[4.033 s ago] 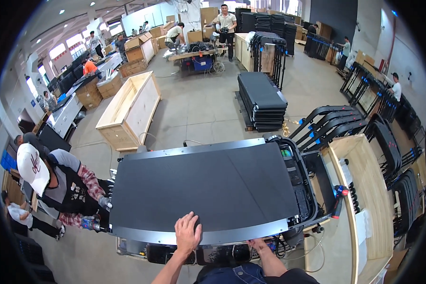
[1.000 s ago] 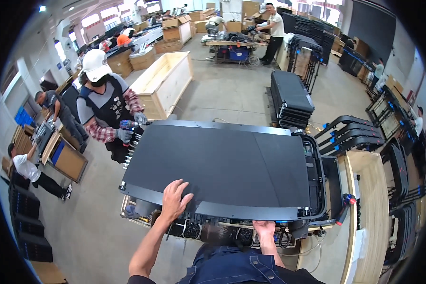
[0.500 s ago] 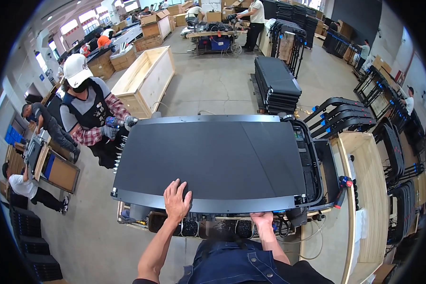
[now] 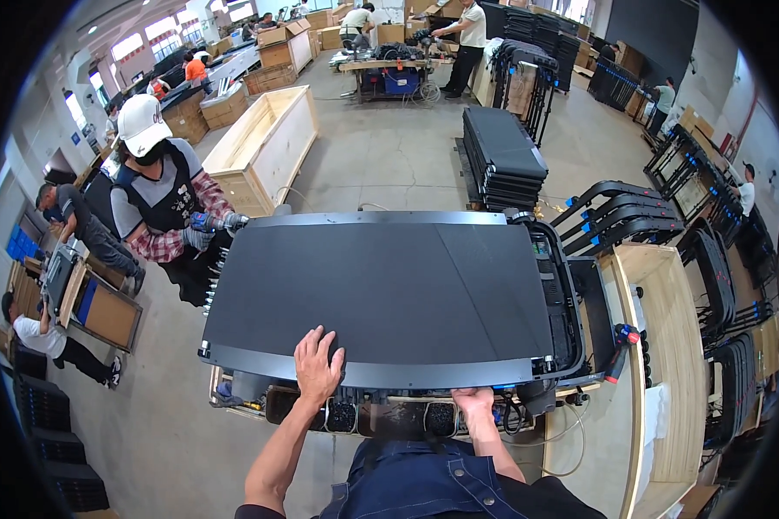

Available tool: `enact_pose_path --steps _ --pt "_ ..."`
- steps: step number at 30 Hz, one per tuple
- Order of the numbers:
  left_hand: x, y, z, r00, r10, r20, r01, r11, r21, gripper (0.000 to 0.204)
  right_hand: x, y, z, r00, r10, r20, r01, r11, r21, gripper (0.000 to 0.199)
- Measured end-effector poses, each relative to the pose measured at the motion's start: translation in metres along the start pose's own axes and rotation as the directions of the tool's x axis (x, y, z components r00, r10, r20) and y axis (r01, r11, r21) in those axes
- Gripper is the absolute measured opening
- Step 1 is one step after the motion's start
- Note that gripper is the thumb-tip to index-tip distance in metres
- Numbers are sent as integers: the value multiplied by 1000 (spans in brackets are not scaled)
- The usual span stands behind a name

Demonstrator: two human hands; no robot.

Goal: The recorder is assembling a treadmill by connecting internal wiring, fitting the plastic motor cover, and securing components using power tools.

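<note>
A treadmill deck with a dark belt lies crosswise before me. Its grey near side rail faces my body. My left hand rests open on that rail, its spread fingers reaching onto the belt. Further right, my right hand is at the rail's underside, with its fingers hidden beneath the edge. At the deck's right end the motor bay is uncovered, showing wiring and a green part. Across the left end, a co-worker's gloved hands hold a blue power drill near the far corner.
Bins of small dark parts sit below the near rail. A red-and-black power tool hangs by the wooden crate on the right. Beyond the deck are another crate and stacked decks. A cable loops at lower right.
The whole view has shifted slightly, so the deck appears a little further left. Both my hands keep their places at the near rail.
</note>
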State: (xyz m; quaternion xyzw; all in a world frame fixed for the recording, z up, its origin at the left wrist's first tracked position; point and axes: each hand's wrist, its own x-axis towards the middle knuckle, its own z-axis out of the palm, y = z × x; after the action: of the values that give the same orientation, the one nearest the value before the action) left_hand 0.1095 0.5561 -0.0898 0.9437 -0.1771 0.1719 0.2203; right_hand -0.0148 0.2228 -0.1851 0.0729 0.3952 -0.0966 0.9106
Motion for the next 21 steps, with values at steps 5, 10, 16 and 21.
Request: enact_pose_path --steps 5,10,16,21 --pt "-3 -4 -3 1000 -16 2 16 1000 16 41 -14 15 21 985 -90 -150 79 994 -80 27" --pt "2 -1 2 1000 5 -9 -5 1000 -6 41 0 1 0 995 -60 -74 59 998 -19 27" --pt "20 -10 -21 956 -269 113 288 800 -526 34 -12 25 23 989 -92 -112 81 992 -102 32" --pt "75 159 -209 952 126 -279 -290 668 -685 14 7 -1 -12 997 -39 66 44 996 -81 33"
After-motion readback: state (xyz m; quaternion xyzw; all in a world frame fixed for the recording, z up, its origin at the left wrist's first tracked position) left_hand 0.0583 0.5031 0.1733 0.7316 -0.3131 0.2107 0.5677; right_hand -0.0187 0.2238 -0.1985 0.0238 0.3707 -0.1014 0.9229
